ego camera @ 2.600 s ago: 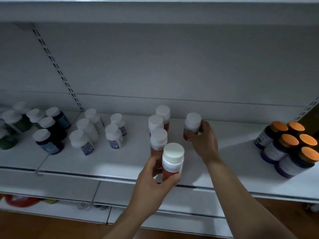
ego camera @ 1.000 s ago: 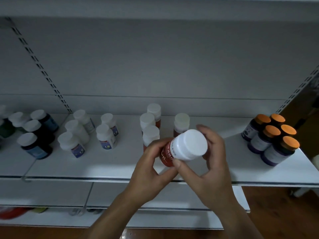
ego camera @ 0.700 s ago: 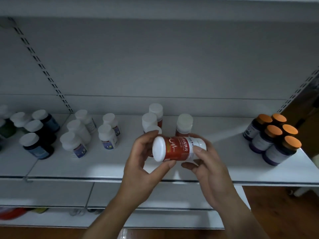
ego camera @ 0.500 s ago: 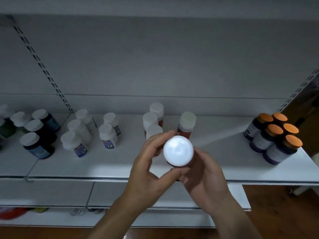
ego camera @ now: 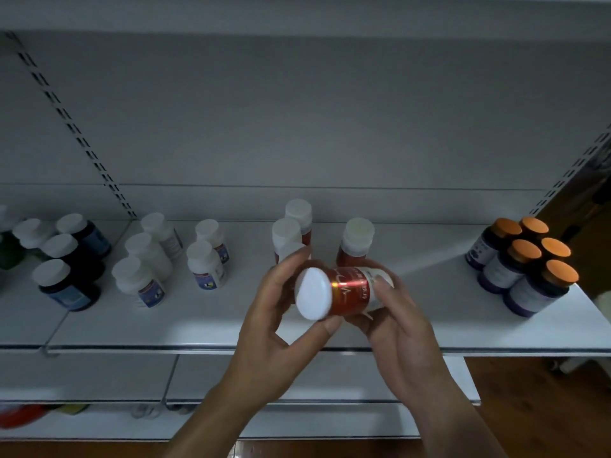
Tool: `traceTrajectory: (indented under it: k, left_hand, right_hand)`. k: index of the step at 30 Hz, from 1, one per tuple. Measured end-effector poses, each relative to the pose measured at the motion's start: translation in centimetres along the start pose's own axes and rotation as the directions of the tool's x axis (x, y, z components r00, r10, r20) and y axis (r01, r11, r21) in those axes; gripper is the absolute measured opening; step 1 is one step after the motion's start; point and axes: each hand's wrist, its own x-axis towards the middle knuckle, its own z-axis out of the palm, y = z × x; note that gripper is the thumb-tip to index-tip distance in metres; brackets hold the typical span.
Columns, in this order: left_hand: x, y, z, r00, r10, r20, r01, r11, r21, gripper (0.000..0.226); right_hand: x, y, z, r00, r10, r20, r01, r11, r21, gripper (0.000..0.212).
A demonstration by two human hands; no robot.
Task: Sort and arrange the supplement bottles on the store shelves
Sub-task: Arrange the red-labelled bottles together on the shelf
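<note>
Both my hands hold one red bottle [ego camera: 347,290] with a white cap, lying on its side above the front of the white shelf [ego camera: 231,328]. My left hand [ego camera: 274,328] grips the cap end, thumb under it. My right hand [ego camera: 396,328] grips the bottom end. Behind the held bottle stand more red bottles with white caps [ego camera: 355,241], one partly hidden by my left fingers.
White bottles with blue labels [ego camera: 205,262] stand left of centre, dark blue bottles [ego camera: 62,285] further left. Orange-capped purple bottles [ego camera: 529,266] cluster at the right end. A lower shelf [ego camera: 99,378] runs below, with slotted uprights [ego camera: 76,127] on the back wall.
The bottle has been turned in my hands: half a second ago its cap faced me, now it lies sideways with the red label showing. Earlier my right hand left a shelf bottle and joined the left.
</note>
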Motion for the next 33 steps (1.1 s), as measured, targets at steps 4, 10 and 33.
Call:
traceTrajectory:
  k: [4, 10, 33]
  left_hand:
    - [0.4, 0.2, 0.0, 0.975, -0.208, -0.078, 0.184, 0.952, -0.245, 0.054]
    - [0.3, 0.3, -0.2, 0.923, -0.378, -0.064, 0.365, 0.918, -0.154, 0.048]
    - [1.0, -0.1, 0.2, 0.919, -0.394, -0.026, 0.382, 0.905, -0.188, 0.038]
  right_hand:
    - [-0.1, -0.5, -0.1, 0.983, -0.147, 0.11, 0.166, 0.966, -0.197, 0.06]
    - [0.0, -1.0, 0.1, 0.965, -0.215, 0.149, 0.256, 0.888, -0.381, 0.048]
    - [0.5, -1.3, -1.0, 0.975, -0.196, 0.108, 0.22, 0.925, -0.311, 0.05]
